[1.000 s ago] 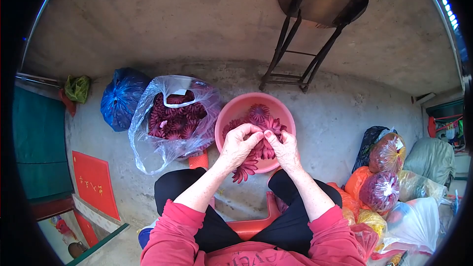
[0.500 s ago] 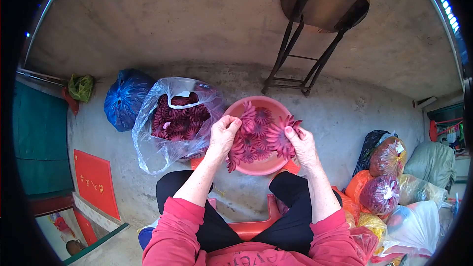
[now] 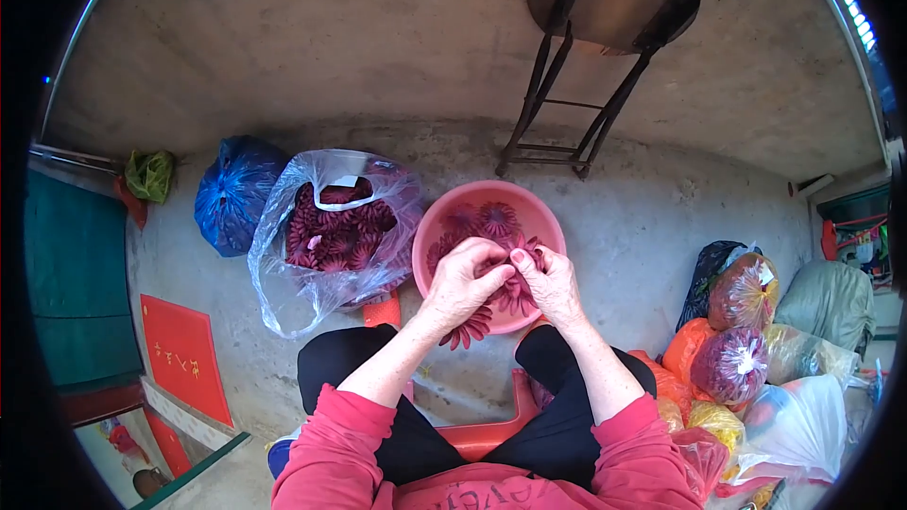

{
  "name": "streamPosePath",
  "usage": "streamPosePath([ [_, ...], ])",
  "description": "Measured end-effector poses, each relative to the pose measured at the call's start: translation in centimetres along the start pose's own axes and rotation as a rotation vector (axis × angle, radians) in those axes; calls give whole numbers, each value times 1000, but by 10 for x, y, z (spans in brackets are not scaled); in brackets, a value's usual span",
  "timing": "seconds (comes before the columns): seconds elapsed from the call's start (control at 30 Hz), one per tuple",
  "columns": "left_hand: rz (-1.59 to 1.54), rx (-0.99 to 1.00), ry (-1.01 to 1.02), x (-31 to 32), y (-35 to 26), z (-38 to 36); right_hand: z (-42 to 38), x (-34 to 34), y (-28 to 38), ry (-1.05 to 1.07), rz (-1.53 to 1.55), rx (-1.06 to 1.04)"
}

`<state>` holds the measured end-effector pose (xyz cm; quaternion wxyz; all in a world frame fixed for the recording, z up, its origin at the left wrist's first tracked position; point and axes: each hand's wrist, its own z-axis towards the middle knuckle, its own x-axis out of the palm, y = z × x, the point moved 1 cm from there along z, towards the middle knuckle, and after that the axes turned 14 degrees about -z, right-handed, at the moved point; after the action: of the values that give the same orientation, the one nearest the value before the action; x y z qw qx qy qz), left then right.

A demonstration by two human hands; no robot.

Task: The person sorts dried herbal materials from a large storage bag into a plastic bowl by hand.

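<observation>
A: Where's the work at?

B: Mid-batch, I'd say. Both hands meet over the near rim of the pink basin [image 3: 427,227]. Left hand [image 3: 460,285] is closed round a dark-red fabric flower [image 3: 472,326] whose petals hang out below the fist. Right hand [image 3: 551,285] pinches more red petals w/ thumb & fingertips, touching the left. Looks like 2 pieces being pressed together, but can't tell the join.

A: Done vs left?

B: Basin holds loose flowers, approx 4–5 visible behind the hands, rest hidden. Clear plastic bag [image 3: 283,274] just left of the basin is well filled w/ the same red flowers, too many & too packed to count. Which pile is finished & which is stock, can't tell. Either way plenty remains, judging by the qty.

A: Counts of other stuff?

B: 1 basin, 1 open clear bag, 1 tied blue bag [image 3: 231,194] further left, 1 small green bag [image 3: 149,175] by the wall. On the right a heap of tied bags [image 3: 746,340]: at least 2 w/ red contents, plus orange, yellow, white, dark ones; exact no. unclear. 1 folding stool [image 3: 605,9] beyond the basin. 1 red sheet [image 3: 184,359] on the floor.
</observation>
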<state>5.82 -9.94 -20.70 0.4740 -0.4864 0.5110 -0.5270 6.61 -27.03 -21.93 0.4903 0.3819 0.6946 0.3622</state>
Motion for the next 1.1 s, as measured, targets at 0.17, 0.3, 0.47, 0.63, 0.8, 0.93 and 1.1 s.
streamPosePath([
  [0.17,149,1,-14,-5,23,0,-1,-10,-3,51,-108,48],
  [0.3,307,-267,-88,-18,27,4,3,-23,-3,82,9,127],
  [0.47,163,91,-230,-5,1,4,6,-3,-14,-67,-24,-227],
  [0.63,26,99,20,11,-8,-5,-2,2,0,6,-44,-83],
  [0.8,10,45,42,10,11,-7,-3,-2,-4,130,-144,45],
  [0.93,131,-201,-134,-12,18,1,-6,-15,11,178,-9,174],
  [1.1,235,10,-211,-16,19,3,-5,-16,17,140,154,122],
])
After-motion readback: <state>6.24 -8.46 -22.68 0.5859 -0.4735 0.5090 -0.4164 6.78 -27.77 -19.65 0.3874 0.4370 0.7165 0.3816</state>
